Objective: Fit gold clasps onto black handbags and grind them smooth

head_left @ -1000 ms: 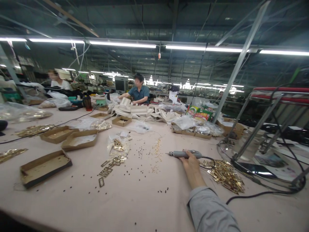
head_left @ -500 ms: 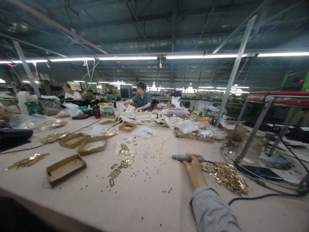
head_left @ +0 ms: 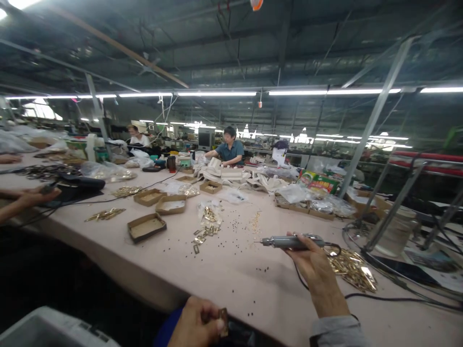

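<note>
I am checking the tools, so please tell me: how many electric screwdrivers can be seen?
1: the grey electric screwdriver in the right hand, near the pile of gold-coloured metal pieces. Others may be hidden farther back.

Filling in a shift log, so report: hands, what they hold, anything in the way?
Right hand gripping grey corded tool. Left hand pinching small metal piece. Loose dark bits strewn on table between them.

Bright tube lights beneath a dark ceiling, slanted metal post at right
</note>
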Demonstrator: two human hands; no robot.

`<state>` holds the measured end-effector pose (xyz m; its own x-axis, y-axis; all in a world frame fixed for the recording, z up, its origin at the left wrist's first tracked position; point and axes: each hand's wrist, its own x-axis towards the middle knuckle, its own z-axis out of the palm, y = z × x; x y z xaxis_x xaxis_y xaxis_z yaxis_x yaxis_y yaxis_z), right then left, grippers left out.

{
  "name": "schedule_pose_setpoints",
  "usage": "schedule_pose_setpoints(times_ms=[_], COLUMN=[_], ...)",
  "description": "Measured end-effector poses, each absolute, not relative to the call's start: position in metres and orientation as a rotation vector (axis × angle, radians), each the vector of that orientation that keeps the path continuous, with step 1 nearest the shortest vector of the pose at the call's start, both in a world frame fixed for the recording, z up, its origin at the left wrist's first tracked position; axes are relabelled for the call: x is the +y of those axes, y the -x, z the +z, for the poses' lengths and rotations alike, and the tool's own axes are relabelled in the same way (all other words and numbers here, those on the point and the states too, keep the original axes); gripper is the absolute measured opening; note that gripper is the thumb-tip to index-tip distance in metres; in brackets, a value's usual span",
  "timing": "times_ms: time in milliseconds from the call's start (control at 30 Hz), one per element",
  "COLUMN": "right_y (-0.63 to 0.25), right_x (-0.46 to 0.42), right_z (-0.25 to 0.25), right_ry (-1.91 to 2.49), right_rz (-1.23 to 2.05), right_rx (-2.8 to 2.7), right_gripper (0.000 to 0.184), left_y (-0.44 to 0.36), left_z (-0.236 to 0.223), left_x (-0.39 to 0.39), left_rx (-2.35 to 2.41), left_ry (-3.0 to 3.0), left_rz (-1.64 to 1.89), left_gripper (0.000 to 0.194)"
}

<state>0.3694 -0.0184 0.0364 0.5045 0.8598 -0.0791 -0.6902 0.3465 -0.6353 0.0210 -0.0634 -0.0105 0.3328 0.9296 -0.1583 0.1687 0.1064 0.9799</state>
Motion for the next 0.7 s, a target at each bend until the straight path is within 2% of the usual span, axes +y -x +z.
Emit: schedule_pose_setpoints(times_ms=[133, 300, 467, 700], right_y=[-0.324, -0.279, -0.255, -0.245], right_x=[-0.077, -0.126, -0.145, -0.147], right_z=[0.049, 0.035, 0.014, 0.012], right_ry=[0.672, 0.735, 0.785, 0.714], right_rz=[1.108, 1.185, 1.232, 1.266], right_rx=[-0.357, -0.382, -0.383, -0.419], right_gripper=[0.025, 0.025, 0.023, 0.024], left_y=[-0.02, -0.012, -0.002, -0.001], left_z=[-0.012, -0.005, -0.006, -0.006], left_x=[-0.068, -0.07, -0.07, -0.074], left_rx=[1.024, 0.966, 0.979, 1.01], left_ry=[-1.274, -1.125, -1.091, -1.061], left_rz=[0.729, 0.703, 0.712, 0.747], left_gripper=[0.028, 0.025, 0.021, 0.015])
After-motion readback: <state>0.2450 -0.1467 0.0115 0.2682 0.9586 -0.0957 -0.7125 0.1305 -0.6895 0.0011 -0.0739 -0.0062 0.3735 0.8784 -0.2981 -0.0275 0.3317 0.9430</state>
